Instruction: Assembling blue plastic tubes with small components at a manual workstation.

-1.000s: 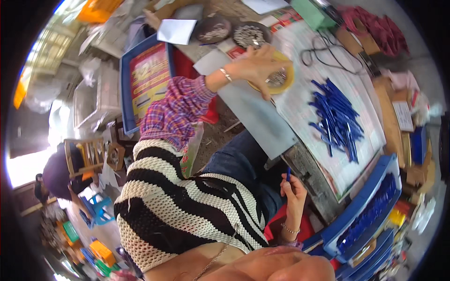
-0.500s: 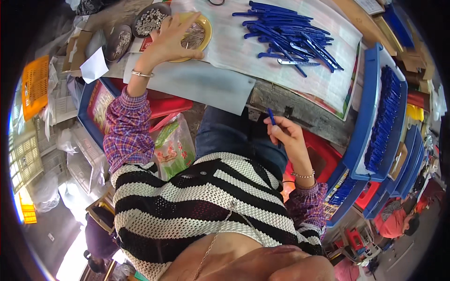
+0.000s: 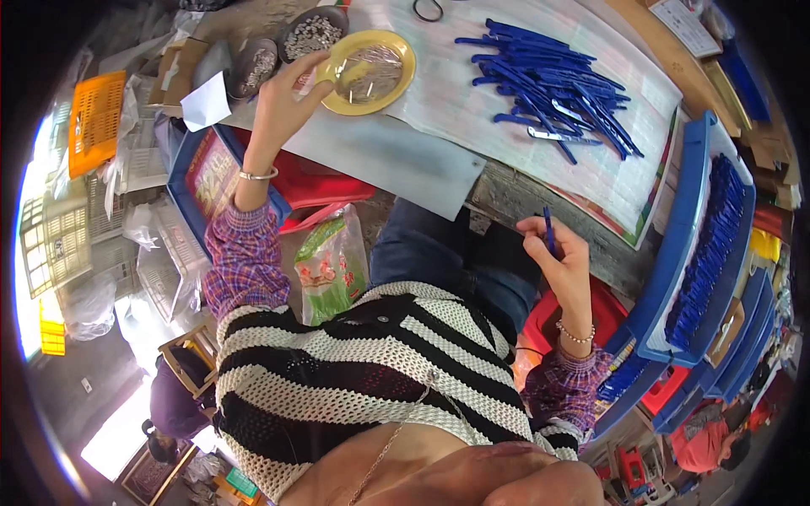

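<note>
My left hand (image 3: 287, 105) is at the left rim of a yellow plate (image 3: 406, 83), thumb and forefinger curved with a gap between them. Thin silvery pins (image 3: 371, 72) lie on that plate. I cannot make out anything in those fingers. Below the table's front edge, my right hand (image 3: 561, 257) grips a slim blue stick-like piece (image 3: 549, 228) that points upward, its lower part hidden by the fingers. A heap of slim blue pieces (image 3: 548, 80) lies on the white-covered table (image 3: 439, 110). A silvery blade-like piece (image 3: 561, 136) lies among them.
Two dark bowls hold small metal parts (image 3: 314, 35). A grey sheet (image 3: 380, 160) overhangs the front edge. Scissor-like handles (image 3: 428, 8) lie at the back. A blue crate (image 3: 654, 333) of blue pieces stands at right, a red stool (image 3: 321, 181) at left. Other people (image 3: 709, 438) are in the background.
My left hand has drawn back from over the yellow plate to its left rim. My right hand still holds the blue piece, now turned more upright. The whole view has shifted slightly.
</note>
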`<state>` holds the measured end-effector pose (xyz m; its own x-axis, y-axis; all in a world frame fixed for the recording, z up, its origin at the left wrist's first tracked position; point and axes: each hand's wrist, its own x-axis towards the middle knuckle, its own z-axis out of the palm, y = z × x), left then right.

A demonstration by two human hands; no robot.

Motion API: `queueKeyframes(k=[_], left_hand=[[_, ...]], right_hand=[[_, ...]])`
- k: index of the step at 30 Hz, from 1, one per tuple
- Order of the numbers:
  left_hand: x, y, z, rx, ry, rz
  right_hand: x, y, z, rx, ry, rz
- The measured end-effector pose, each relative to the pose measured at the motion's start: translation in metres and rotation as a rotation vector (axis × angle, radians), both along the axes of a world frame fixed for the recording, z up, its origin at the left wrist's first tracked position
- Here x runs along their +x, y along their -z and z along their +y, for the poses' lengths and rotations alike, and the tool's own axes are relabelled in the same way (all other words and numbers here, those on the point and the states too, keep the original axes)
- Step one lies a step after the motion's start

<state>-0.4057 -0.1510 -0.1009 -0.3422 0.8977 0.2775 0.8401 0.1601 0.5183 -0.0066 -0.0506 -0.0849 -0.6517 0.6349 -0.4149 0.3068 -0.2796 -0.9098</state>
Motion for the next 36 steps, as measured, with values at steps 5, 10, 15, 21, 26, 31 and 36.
queueKeyframes(k=[5,10,15,21,26,31,36], left_hand=[[-0.021,0.022,-0.026,0.026,-0.291,-0.248],[-0.019,0.026,-0.011,0.034,-0.350,-0.699],[-0.014,0.030,-0.002,0.069,-0.345,-0.893],[-0.011,0.022,-0.008,0.045,-0.318,-0.933],[0.005,0.023,0.001,0.083,-0.272,-1.028],[0.019,0.027,0.009,0.071,-0.201,-1.102],[0.007,0.020,0.004,0.031,-0.255,-1.108]], right_hand=[[-0.039,0.010,0.035,0.839,-0.119,-0.065],[-0.071,0.020,0.058,1.137,-0.103,-0.233],[-0.081,0.032,0.073,1.253,-0.046,-0.325],[-0.084,0.037,0.081,1.328,0.012,-0.299],[-0.082,0.038,0.080,1.363,-0.003,-0.257],[-0.080,0.042,0.083,1.374,0.021,-0.291],[-0.083,0.041,0.083,1.350,0.019,-0.281]])
